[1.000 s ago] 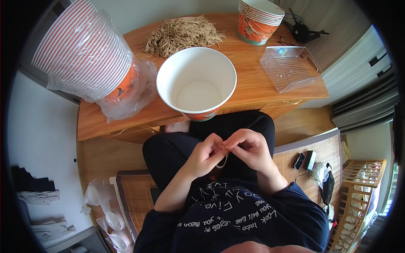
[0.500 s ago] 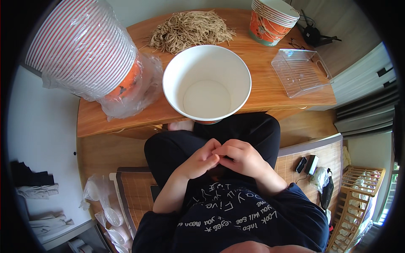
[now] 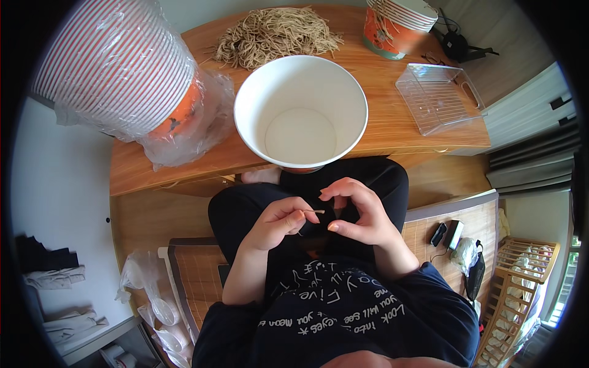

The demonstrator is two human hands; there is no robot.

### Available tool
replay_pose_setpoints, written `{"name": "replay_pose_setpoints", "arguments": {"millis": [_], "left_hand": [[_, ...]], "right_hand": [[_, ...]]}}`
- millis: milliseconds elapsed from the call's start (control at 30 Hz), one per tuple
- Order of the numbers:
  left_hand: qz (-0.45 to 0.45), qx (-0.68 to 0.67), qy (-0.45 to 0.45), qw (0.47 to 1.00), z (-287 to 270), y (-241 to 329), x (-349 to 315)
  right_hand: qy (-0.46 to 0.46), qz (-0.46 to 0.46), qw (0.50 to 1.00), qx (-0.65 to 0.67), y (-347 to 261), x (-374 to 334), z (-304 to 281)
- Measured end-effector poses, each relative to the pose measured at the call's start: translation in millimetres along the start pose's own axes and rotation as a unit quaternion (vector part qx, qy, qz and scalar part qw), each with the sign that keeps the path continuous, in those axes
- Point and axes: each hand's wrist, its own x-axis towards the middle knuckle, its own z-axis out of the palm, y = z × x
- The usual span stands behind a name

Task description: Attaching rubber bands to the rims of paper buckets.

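Observation:
My left hand [image 3: 277, 224] is closed in a pinch over my lap, and a short end of tan cord [image 3: 316, 211] sticks out between its fingertips. Just to its right is my right hand [image 3: 361, 214], thumb and fingers spread apart with nothing between them. Beyond both hands, at the table's near edge, stands a large white-lined paper bucket [image 3: 300, 132]; its inside shows bare down to the bottom. A loose heap of tan cords [image 3: 276, 37] lies behind the bucket.
On the left of the wooden table [image 3: 380, 116] leans a tall stack of paper buckets [image 3: 116, 73] in clear plastic wrap. At the far right sits a shorter stack of orange buckets [image 3: 392, 34] with cords on it. A clear plastic tray [image 3: 438, 101] lies nearer on the right.
My hands, together before, have come apart. The right hand has opened and let go, while the cord end now shows in my left hand. The view has shifted slightly.

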Motion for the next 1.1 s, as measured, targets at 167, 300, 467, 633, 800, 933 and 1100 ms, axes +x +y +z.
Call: {"name": "replay_pose_setpoints", "arguments": {"millis": [167,300,467,633,800,933,1100], "left_hand": [[0.003,0.026,0.007,1.0,6.8,-1.5,-0.1],[-0.007,0.013,-0.007,1.0,10.5,-2.6,-0.4],[-0.007,0.011,-0.032,0.999,12.1,-2.6,-1.0],[0.012,0.084,-0.013,0.996,23.5,-0.9,3.4],[-0.006,0.166,0.027,0.986,30.4,2.1,-1.8],[0.049,0.2,0.079,0.975,43.0,9.8,1.5],[0.107,0.273,0.145,0.945,58.0,21.4,2.6]], "right_hand": [[0.054,-0.022,0.998,-0.001,-0.8,-2.2,7.3],[0.088,-0.102,0.989,-0.063,-4.6,-1.0,6.9],[0.085,-0.131,0.981,-0.113,-4.8,-6.6,3.9],[0.058,-0.123,0.978,-0.157,-7.3,-4.5,4.9],[0.048,-0.137,0.969,-0.2,-8.6,-1.4,4.4],[0.038,-0.187,0.922,-0.336,-14.4,7.5,0.3],[0.017,-0.244,0.89,-0.385,-28.9,27.2,-9.4]]}}
